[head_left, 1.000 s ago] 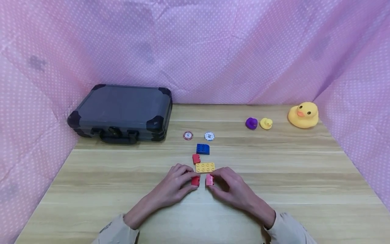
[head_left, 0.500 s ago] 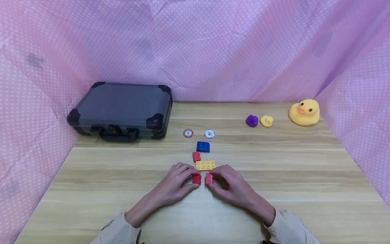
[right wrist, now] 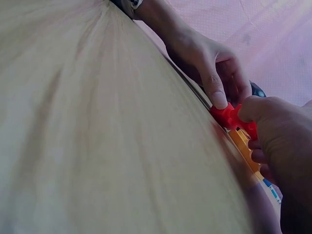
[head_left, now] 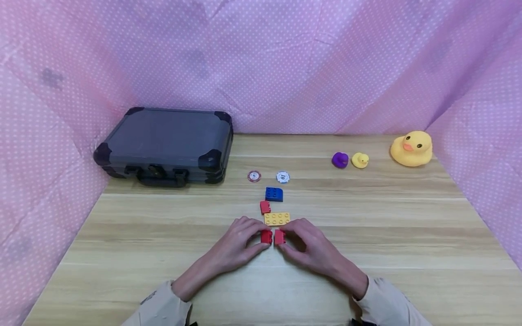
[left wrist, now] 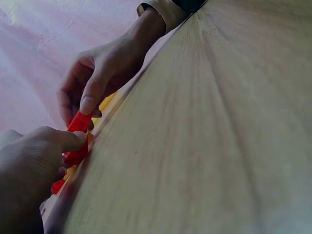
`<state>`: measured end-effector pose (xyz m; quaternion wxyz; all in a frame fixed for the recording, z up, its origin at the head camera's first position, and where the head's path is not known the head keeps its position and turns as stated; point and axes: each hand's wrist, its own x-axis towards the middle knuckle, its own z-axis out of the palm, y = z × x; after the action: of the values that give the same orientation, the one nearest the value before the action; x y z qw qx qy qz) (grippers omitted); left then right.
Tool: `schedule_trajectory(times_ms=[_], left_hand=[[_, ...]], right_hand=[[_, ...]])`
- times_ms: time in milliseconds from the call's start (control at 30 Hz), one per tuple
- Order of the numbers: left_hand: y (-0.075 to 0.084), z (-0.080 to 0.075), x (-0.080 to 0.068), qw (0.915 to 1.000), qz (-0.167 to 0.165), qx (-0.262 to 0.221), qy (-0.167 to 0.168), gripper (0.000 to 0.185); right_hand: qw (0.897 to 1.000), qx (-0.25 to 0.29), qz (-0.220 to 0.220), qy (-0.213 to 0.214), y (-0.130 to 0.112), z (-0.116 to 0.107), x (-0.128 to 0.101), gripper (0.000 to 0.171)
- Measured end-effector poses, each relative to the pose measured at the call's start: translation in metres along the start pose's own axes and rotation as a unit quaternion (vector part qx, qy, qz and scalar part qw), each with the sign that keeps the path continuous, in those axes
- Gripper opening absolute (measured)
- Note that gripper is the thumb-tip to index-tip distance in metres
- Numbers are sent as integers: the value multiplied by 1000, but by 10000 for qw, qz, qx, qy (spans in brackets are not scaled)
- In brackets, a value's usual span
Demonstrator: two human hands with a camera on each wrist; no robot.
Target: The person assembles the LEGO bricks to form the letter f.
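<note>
Thumb and fingers of my left hand (head_left: pixel 233 244) pinch a red toy brick (head_left: pixel 266 237) at its near and far sides. Facing it across a narrow gap is a second red brick (head_left: pixel 279 237), pinched likewise by my right hand (head_left: pixel 316 246). Both bricks have their studs turned to the right in the head view. In the left wrist view, the right hand's red brick (left wrist: pixel 79 122) looks tilted. Just beyond the fingertips lies a yellow eight-stud brick (head_left: pixel 277 219). A third red brick (head_left: pixel 265 207) sits at its far left corner, and a blue brick (head_left: pixel 274 194) lies behind that.
A red-rimmed poker chip (head_left: pixel 254 176) and a white poker chip (head_left: pixel 283 177) lie beyond the blue brick. A dark grey case (head_left: pixel 167 140) stands back left. Back right are a purple duck (head_left: pixel 340 160), a small yellow duck (head_left: pixel 360 160) and a large yellow duck (head_left: pixel 412 149).
My left hand has moved right with its red brick, narrowing the gap to the brick in my right hand. The right hand has hardly moved. The whole head view has shifted slightly.
</note>
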<state>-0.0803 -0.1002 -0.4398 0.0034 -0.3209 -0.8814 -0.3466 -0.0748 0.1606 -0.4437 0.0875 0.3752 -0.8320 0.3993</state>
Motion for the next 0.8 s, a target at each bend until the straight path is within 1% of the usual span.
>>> schedule_trajectory(times_ms=[167,300,467,667,800], left_hand=[[1,1,0,9997,-172,-168,19,38],[2,1,0,9994,-231,-258,-13,38],[1,0,1,9994,-265,-227,-65,38],[0,0,2,9993,-308,-170,-123,37],[-1,0,3,9992,-342,-173,-141,37]], right_hand=[[10000,-27,22,-13,0,1,1,41],[10000,-5,-39,-14,-1,1,2,40],[9999,9,-121,24,-1,1,3,39],[10000,54,11,-10,-1,1,3,38],[10000,18,23,8,-2,1,3,39]])
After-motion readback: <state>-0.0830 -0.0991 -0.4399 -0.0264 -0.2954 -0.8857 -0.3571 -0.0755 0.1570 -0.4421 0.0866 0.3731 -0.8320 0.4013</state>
